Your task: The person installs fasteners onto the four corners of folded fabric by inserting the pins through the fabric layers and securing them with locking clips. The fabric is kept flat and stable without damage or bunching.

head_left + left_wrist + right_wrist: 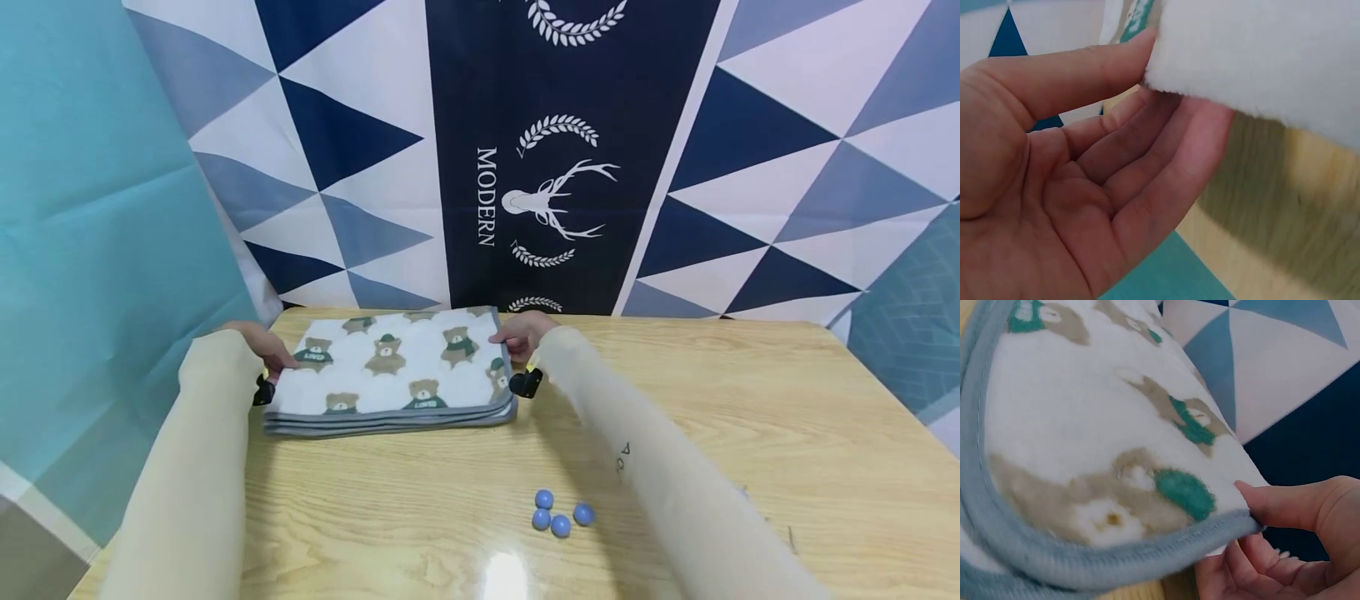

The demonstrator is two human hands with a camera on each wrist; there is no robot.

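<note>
A folded white blanket [397, 387] with brown bears in green and grey edging lies near the back left of the table, its layers stacked at the front edge. My left hand [264, 346] grips its left side, thumb on top and fingers underneath, as the left wrist view shows at the white fold [1241, 62]. At the right side, my right hand [525, 332] pinches the grey-bound edge [1222, 534] between thumb and fingers. In the right wrist view the bear print and a rounded corner fill the left.
Several small blue balls [561, 526] sit on the wooden table [405, 500], nearer the front and below the right forearm. A patterned cloth backdrop [375, 167] stands right behind the blanket, and a teal cloth [112, 250] borders the left.
</note>
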